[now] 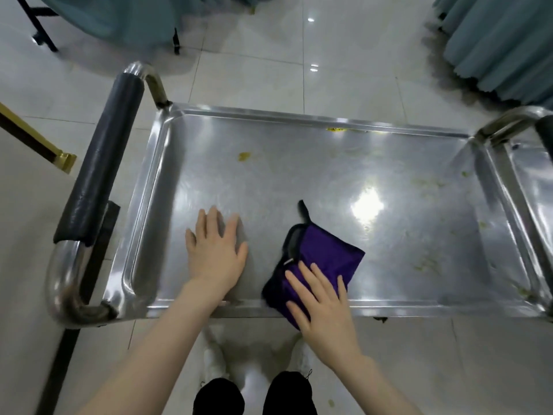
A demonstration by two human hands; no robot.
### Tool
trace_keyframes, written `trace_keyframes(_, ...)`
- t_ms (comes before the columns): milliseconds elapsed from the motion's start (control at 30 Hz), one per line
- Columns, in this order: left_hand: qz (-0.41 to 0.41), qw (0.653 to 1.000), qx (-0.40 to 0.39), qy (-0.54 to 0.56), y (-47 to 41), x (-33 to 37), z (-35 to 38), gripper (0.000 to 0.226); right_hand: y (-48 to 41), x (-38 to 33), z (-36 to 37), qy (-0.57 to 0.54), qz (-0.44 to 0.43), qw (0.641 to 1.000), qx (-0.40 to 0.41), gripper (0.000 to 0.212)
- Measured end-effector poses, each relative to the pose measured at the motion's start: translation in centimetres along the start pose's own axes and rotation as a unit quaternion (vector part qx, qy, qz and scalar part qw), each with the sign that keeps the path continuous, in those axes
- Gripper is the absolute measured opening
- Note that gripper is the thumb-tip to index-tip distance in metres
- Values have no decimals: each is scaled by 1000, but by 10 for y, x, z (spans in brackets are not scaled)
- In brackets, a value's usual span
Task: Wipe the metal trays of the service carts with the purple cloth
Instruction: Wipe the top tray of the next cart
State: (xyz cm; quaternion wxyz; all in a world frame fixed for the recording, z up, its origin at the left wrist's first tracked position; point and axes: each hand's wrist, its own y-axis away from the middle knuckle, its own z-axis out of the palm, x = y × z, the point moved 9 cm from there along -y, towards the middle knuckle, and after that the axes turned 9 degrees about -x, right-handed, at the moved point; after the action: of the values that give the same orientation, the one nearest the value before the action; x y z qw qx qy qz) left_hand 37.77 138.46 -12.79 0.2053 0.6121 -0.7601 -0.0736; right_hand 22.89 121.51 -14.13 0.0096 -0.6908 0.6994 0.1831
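Note:
A metal tray (299, 175) tops the service cart in front of me, with yellowish smears near its far edge and on its right side. The folded purple cloth (326, 253), dark-trimmed with a black loop, lies near the tray's front edge. My right hand (321, 304) presses flat on the cloth's near part, fingers straight. My left hand (215, 250) rests flat on the bare tray, left of the cloth.
A padded black handle (98, 175) on a steel tube stands at the cart's left end. A second cart's tray (535, 181) abuts on the right. Teal draped tables (502, 46) stand at the back, on white floor tiles. A dark gold-trimmed bar (33, 136) juts in from the left.

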Motion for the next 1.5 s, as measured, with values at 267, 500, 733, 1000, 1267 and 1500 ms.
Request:
trace_keyframes(267, 47, 997, -40, -53, -17, 28, 27, 64, -144, 69, -57, -18, 110, 994, 21, 51)
trace_keyframes(500, 31, 997, -43, -53, -11, 28, 27, 63, -70, 72, -43, -10, 70, 997, 31, 52)
trace_keyframes(733, -26, 999, -41, 2, -16, 48, 24, 58, -29, 89, -32, 6, 30, 1000, -8, 52)
trace_keyframes(1000, -19, 999, -25, -15, -11, 83, 35, 57, -148, 136, -79, -34, 108, 994, -8, 53)
trace_keyframes(1267, 59, 995, -65, -42, -20, 166, 45, 59, 28, 155, -37, 7, 8, 1000, -20, 53)
trace_keyframes(1500, 59, 995, -60, -55, -31, 161, 52, 60, -112, 203, -90, -19, 89, 996, 7, 52)
